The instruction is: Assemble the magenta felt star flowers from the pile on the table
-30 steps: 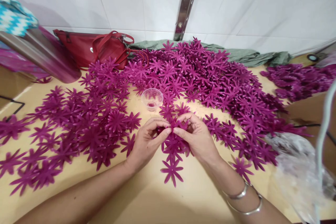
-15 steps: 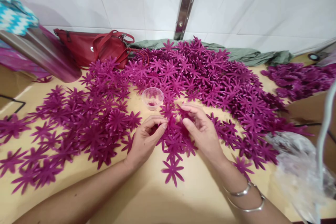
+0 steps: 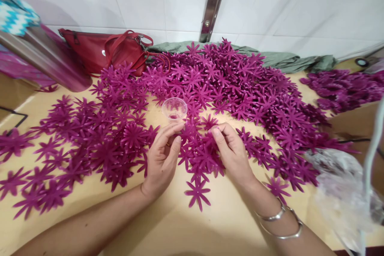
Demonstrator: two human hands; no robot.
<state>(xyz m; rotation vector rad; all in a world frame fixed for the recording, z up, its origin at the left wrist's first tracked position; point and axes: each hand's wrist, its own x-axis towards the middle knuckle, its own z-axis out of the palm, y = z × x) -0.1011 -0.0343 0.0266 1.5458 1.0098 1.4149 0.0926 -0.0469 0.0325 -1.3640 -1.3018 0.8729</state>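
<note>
My left hand is open just left of the small middle heap, its thumb apart from the fingers and nothing visible between them. Across the heap, my right hand pinches thumb against fingertips, with a bit of a purple flower piece at the tips; most of that piece cannot be made out. Between the hands lie overlapping star-shaped purple flower pieces. One flower piece rests nearest me. Beyond my left fingertips stands a small clear plastic cup with a little something purple in it.
A large pile of purple flower pieces spreads across the back and right, and another heap covers the left. Behind are a red handbag and green cloth. A clear plastic bag and a pale cable are at right.
My left hand has drawn slightly left and its pinch has opened. My right hand's fingers, apart before, have closed into a pinch.
</note>
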